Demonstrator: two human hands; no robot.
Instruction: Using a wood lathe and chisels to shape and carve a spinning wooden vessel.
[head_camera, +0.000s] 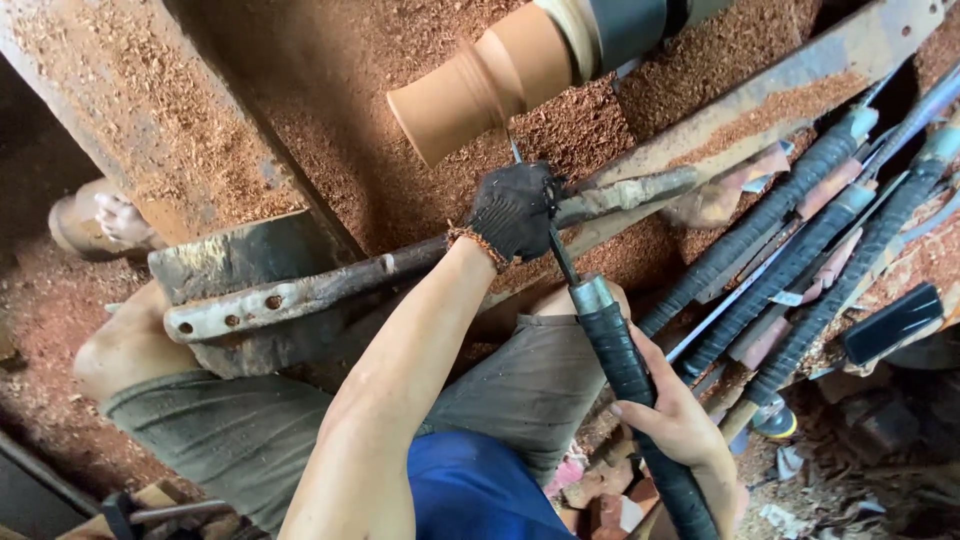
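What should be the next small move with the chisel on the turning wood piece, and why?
Probably ease the chisel tip slightly up into the wood piece. The tip sits just below its underside, the gloved left hand presses the blade on the metal rest bar, and the right hand grips the wrapped handle.

One view only, from a camera worn on the person's head. It looks steeply down along the person's own arms and knees, close in. The turned reddish-brown wooden workpiece (480, 85) sits near the top edge, the sawdust-covered floor (40, 320) at the left, and a row of long black-wrapped tool handles (800, 250) fills the right side. No second view shares the scene.
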